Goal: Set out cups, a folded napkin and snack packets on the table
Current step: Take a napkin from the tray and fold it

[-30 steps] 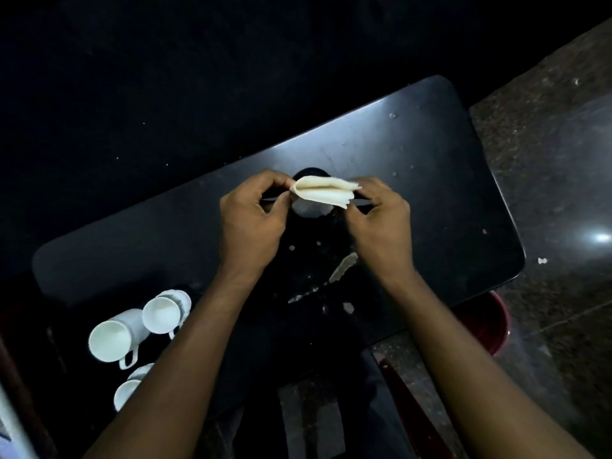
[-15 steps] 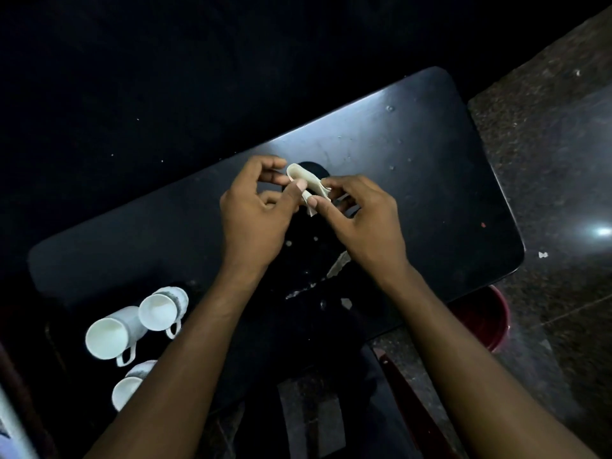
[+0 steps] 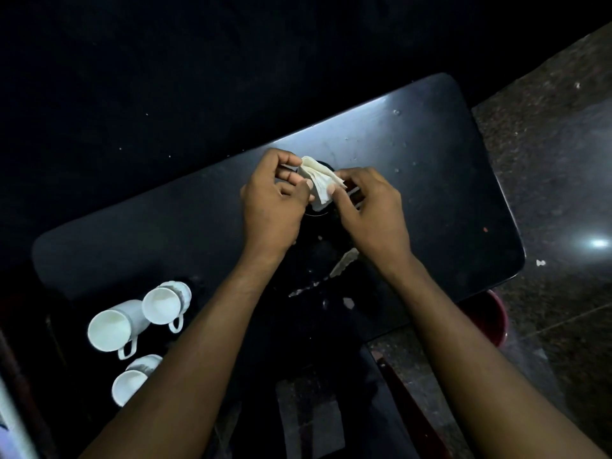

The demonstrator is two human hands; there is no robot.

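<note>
Both hands hold a cream folded napkin (image 3: 318,183) above the middle of the black table (image 3: 447,180). My left hand (image 3: 273,202) pinches its left side and my right hand (image 3: 372,210) pinches its right side. A dark round object (image 3: 323,212) sits on the table right under the napkin, mostly hidden by the hands. Three white cups stand at the lower left: a tall one (image 3: 112,327), a shorter one (image 3: 165,304) touching it, and a third (image 3: 132,380) partly behind my left forearm. No snack packets are recognisable.
Small pale scraps (image 3: 344,263) lie on the table near my right wrist. A dark red bucket (image 3: 493,316) stands on the speckled stone floor (image 3: 546,160) under the table's right corner. Beyond the table's far edge everything is black.
The napkin was stretched flat between both hands, then bunched up. It is now folded smaller and turned more upright between my fingers. The cups have not moved.
</note>
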